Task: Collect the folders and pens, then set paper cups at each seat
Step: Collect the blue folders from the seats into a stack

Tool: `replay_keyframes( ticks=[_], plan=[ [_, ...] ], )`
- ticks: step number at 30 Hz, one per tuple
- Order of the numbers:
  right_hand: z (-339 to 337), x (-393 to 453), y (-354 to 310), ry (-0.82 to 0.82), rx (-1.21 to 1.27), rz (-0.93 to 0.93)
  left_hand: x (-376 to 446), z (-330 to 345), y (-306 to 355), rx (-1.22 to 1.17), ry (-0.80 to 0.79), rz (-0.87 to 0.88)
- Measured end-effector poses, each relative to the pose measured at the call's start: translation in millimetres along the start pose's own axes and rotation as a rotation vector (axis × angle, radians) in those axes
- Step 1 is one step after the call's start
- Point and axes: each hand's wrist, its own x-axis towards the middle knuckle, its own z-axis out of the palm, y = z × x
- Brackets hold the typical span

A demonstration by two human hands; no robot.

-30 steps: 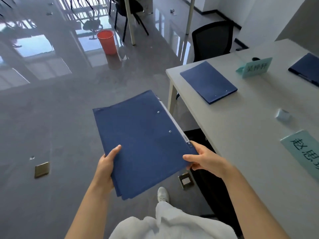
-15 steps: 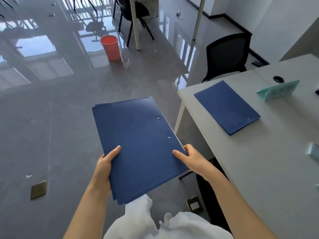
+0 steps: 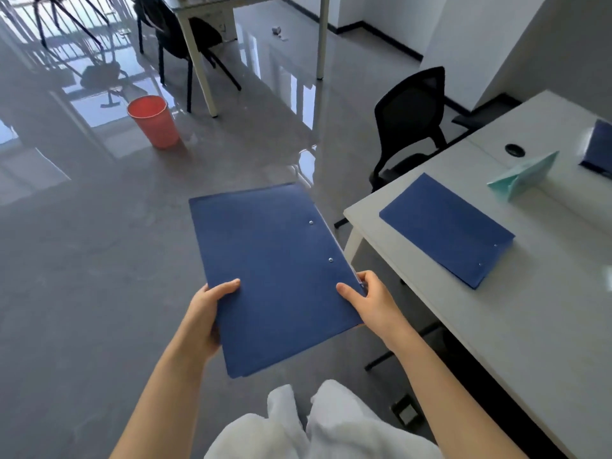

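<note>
Both hands, left hand [image 3: 202, 313] and right hand [image 3: 371, 299], pinching blue folder stack [image 3: 271, 273] edges over open grey floor [image 3: 82, 260]; another folder [image 3: 445, 228] near white table [image 3: 516, 309] corner.

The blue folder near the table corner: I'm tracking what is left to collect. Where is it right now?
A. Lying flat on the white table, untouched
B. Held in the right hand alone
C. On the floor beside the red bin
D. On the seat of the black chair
A: the blue folder lies flat on the white table with no hand on it, while both hands grip the held folders out over the floor.
</note>
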Motion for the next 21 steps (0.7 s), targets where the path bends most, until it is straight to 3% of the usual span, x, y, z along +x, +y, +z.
replay_keyframes(
  ticks=[4, 8, 16, 21],
  plan=[
    [5.0, 23.5, -7.1, 0.093, 0.022, -0.014, 45.9, 11.4, 30.8, 0.055, -0.042, -0.129],
    [0.8, 59.7, -19.6, 0.145, -0.044, 0.010, 87.2, 37.3, 48.2, 0.100, 0.003, -0.074],
    [-52.2, 181.8, -45.9, 0.050, -0.032, 0.161, 188.4, 103.1, 113.7, 0.190, -0.033, -0.071],
    [-91.7, 255.0, -64.9, 0.200, 0.047, 0.261, 239.1, 134.5, 151.2, 0.228, -0.036, -0.079]
  ],
)
